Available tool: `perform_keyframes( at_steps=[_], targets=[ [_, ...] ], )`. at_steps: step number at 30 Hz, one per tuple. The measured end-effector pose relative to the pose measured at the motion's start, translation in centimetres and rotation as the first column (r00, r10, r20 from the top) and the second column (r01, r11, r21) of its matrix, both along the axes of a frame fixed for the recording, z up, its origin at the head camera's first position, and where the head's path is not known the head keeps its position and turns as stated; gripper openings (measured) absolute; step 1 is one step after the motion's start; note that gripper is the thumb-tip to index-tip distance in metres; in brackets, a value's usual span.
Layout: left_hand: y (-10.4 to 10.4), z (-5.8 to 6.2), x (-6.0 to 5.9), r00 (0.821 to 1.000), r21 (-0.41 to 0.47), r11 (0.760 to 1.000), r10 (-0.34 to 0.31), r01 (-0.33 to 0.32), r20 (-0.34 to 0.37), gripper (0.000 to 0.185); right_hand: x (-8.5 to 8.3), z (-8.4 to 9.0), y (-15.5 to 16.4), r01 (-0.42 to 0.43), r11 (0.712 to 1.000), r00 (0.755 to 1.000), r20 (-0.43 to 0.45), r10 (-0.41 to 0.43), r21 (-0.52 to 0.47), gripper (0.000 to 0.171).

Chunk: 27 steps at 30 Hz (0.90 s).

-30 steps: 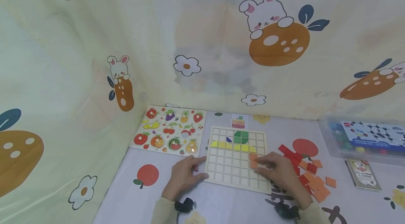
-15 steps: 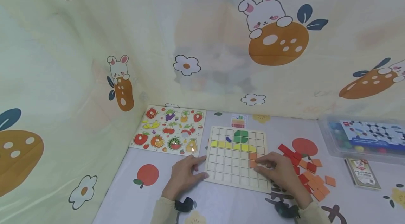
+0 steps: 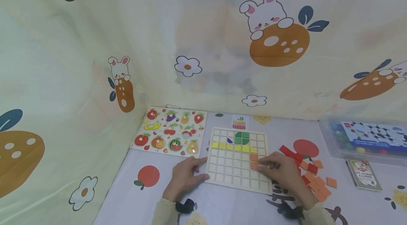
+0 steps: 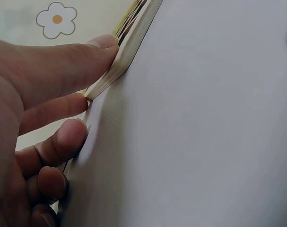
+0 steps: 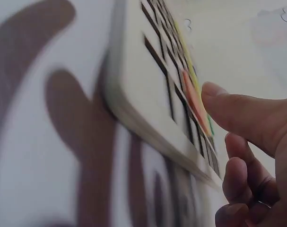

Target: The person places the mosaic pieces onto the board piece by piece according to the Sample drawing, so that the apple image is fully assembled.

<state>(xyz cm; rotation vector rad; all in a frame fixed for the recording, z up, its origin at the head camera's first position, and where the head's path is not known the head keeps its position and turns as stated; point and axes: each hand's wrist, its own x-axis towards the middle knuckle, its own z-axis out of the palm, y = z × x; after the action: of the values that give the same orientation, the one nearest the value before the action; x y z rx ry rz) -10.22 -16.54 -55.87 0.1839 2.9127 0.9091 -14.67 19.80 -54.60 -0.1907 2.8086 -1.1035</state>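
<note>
**Right fingers reaching the orange tiles**

The right hand (image 3: 283, 172) is extending thumb and index finger, tips apart, beside two orange tiles (image 3: 254, 164) on the grid board (image 3: 228, 170), lower centre of the head view; blur is obscuring whether they are touching. It is also covering part of the board's right edge. The left hand (image 3: 185, 176) is resting spread fingers against the left edge; its wrist view is showing little beyond the board's side. Loose tiles (image 3: 318, 183) are lying lower right, partly hidden. A plastic box (image 3: 375, 136) is running off the right border. Compared with half a second ago, the right fingertips are sitting slightly farther right, exposing more orange.
</note>
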Motion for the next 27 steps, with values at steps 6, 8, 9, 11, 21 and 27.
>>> perform_keyframes(
  at_steps=[6, 8, 9, 11, 21, 27],
  targets=[
    [0.1, 0.0, 0.0, 1.000, 0.002, 1.000, 0.006, -0.006, 0.014, 0.062, -0.5, 1.0, 4.1, 0.047, 0.998, 0.998, -0.037, -0.046, 0.036, 0.040],
    [0.0, 0.0, 0.1, 1.000, 0.005, 1.000, 0.010, -0.010, 0.020, 0.061, -0.8, 1.3, 6.0, 0.053, 0.996, 0.998, -0.020, -0.052, 0.068, 0.044],
    [0.0, 0.1, 0.1, 1.000, 0.005, 1.000, 0.011, -0.012, 0.021, 0.061, -1.0, 1.3, 7.1, 0.053, 0.994, 0.998, -0.022, -0.051, 0.093, 0.043],
    [0.0, 0.1, 0.1, 1.000, 0.005, 1.000, 0.013, -0.013, 0.022, 0.061, -1.2, 1.5, 9.1, 0.059, 0.989, 0.998, -0.004, -0.059, 0.138, 0.044],
    [0.0, 0.4, 0.1, 1.000, 0.006, 1.000, 0.013, -0.013, 0.021, 0.060, -1.4, 0.9, 15.3, 0.083, 0.956, 0.987, 0.110, -0.117, 0.280, 0.046],
    [0.1, 0.2, 0.0, 1.000, 0.002, 1.000, 0.014, -0.015, 0.025, 0.061, -1.0, 0.2, 16.6, 0.096, 0.953, 0.990, 0.070, -0.121, 0.288, 0.040]
  ],
)
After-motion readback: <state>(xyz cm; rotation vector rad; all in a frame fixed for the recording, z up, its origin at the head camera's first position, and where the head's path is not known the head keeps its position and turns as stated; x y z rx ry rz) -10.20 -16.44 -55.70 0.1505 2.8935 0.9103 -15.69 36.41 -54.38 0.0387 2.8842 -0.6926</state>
